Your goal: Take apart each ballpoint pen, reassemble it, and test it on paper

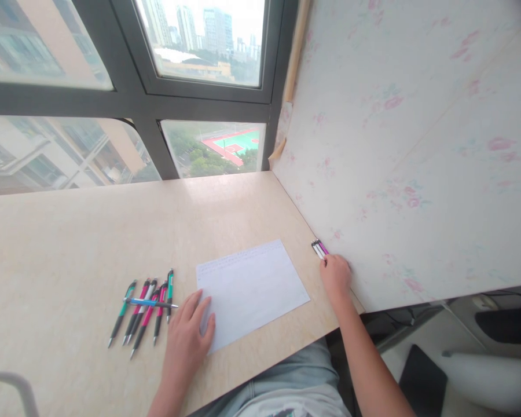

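A sheet of white paper [256,295] lies on the table, with lines of handwriting along its far edge. My left hand [189,324] rests over the paper's left edge, fingers spread and holding nothing. To its left lie several click pens [145,315] in green, pink and white with black grips. One blue pen [145,302] lies across the top of them. By the wall on the right, my right hand [336,278] is closed over a small bunch of white and purple pens [318,249]. Their far ends stick out past the fingers; the rest is hidden beneath the hand.
The pale table [69,243] meets a flower-patterned wall [399,174] on the right and a dark-framed window [134,104] at the back. A curved grey piece [13,379] shows at the lower left. Past the right front edge are a dark flat object [423,376] and cables.
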The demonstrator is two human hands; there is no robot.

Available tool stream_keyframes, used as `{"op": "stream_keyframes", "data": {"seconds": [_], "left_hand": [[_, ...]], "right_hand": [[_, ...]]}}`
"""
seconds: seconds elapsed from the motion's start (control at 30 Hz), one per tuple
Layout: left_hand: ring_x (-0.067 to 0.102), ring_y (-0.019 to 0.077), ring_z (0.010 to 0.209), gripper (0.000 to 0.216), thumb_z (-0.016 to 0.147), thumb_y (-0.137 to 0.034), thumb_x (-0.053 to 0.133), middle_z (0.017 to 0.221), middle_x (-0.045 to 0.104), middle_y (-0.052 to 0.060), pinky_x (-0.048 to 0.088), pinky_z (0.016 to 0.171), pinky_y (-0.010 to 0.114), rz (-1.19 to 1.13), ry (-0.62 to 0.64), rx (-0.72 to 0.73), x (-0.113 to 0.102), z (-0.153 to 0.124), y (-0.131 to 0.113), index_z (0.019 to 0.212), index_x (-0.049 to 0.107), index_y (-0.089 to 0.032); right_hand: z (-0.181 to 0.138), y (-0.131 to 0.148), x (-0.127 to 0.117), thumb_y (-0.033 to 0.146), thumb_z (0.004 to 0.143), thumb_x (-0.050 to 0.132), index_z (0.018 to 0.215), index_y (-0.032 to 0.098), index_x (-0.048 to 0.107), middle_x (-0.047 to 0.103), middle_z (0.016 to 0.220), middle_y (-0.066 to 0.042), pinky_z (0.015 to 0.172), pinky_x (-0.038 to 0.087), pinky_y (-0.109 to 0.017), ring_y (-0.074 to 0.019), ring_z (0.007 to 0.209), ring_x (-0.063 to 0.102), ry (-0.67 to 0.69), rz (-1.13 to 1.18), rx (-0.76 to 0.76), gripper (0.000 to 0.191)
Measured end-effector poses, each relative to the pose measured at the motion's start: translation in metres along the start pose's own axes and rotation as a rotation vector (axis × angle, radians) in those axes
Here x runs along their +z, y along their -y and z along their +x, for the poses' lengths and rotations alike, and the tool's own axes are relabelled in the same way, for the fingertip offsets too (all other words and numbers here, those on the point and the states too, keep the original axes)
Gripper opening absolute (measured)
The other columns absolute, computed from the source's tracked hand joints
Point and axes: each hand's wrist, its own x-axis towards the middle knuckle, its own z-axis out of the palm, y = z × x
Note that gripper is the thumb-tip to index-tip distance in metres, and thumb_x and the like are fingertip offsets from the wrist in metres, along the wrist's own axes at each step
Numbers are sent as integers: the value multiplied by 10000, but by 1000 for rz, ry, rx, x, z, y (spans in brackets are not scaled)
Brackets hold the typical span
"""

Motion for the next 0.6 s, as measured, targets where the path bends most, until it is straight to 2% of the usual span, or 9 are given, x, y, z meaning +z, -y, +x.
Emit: {"op": "stream_keyframes", "data": {"seconds": [0.6], "left_hand": [[540, 323, 1206, 289, 883, -269, 534, 1305, 587, 148, 455, 975, 495, 14, -21, 17, 2, -3, 1, 1156, 596, -195]], "right_hand": [[-1, 1, 1, 216, 910, 540, 878, 131, 709, 666, 843, -109, 691, 307, -311, -209, 808, 574, 20, -39, 3, 192]]}}
